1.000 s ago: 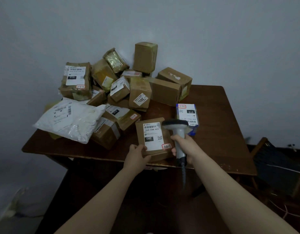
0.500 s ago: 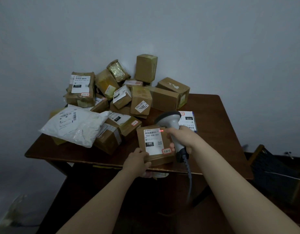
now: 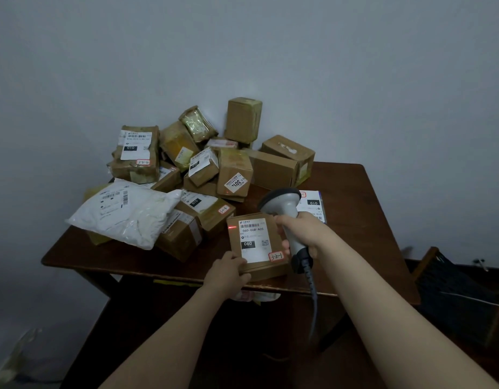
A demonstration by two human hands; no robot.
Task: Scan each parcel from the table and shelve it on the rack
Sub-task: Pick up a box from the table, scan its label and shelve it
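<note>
Scan dot (image 3: 231, 227) shifted left, left hand (image 3: 227, 272) grips parcel (image 3: 253, 240), right hand (image 3: 301, 231) grips scanner (image 3: 282, 202), heap (image 3: 203, 167) behind

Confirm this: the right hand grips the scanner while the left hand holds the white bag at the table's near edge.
One error. In the head view the left hand holds the brown box labelled 060, not the white bag, which lies farther left. The right hand does grip the scanner.
</note>
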